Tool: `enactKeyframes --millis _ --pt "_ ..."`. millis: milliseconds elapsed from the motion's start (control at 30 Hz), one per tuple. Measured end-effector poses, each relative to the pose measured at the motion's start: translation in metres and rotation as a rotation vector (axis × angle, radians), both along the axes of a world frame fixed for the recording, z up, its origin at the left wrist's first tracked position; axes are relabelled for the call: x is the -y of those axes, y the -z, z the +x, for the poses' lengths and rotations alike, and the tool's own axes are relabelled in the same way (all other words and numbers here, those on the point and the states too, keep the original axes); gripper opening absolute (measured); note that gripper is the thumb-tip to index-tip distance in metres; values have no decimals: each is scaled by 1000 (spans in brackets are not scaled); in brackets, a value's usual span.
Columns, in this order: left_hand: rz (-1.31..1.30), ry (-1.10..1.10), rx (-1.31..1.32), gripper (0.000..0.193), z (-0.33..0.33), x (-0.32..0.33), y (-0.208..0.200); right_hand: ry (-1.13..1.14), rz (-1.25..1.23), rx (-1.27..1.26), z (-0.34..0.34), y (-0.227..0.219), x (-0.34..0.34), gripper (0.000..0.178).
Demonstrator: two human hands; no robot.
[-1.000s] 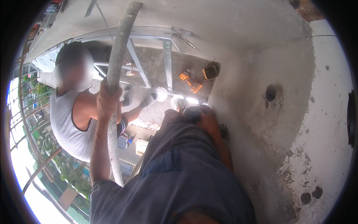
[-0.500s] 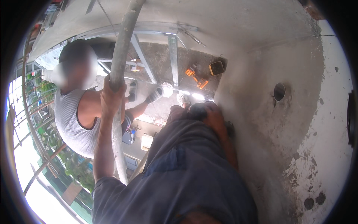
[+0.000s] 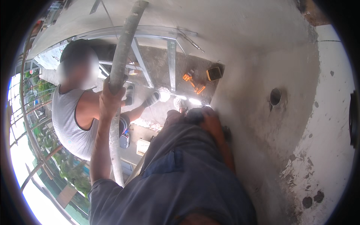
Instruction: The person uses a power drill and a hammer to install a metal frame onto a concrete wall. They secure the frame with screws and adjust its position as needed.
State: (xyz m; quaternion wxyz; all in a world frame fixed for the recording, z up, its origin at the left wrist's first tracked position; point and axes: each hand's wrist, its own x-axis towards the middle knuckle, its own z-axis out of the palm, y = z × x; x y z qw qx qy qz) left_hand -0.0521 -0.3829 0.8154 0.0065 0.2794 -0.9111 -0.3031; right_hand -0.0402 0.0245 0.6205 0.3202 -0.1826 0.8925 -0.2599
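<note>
My left hand [image 3: 111, 95] is wrapped around a long grey pole [image 3: 122, 52] that runs from the top of the view down past my left side. My right hand [image 3: 210, 119] lies low by my knee, against something dark [image 3: 195, 115] that may be cloth. Its fingers are mostly hidden, so I cannot make out whether it grips anything. My grey shirt and dark trousers fill the lower middle.
Another person in a striped sleeveless top [image 3: 73, 123] sits to the left of the pole. Metal framing [image 3: 171, 63] stands ahead, with an orange power tool [image 3: 194, 83] and a yellow-and-black box [image 3: 214, 74] beyond. A plastered wall [image 3: 258, 142] with a round pipe opening [image 3: 275, 96] rises at right.
The view has shifted slightly, so the wall, tool and box sit a little further left. My left hand keeps its hold on the pole, and my right hand stays by my knee.
</note>
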Motion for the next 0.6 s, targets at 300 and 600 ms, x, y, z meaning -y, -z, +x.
enactKeyframes --millis 300,600 --pt "-58 -36 81 74 5 7 4 -32 28 12 -6 4 -2 64" --pt "-120 -26 78 70 17 10 -8 -88 218 305 1 -26 28 68"
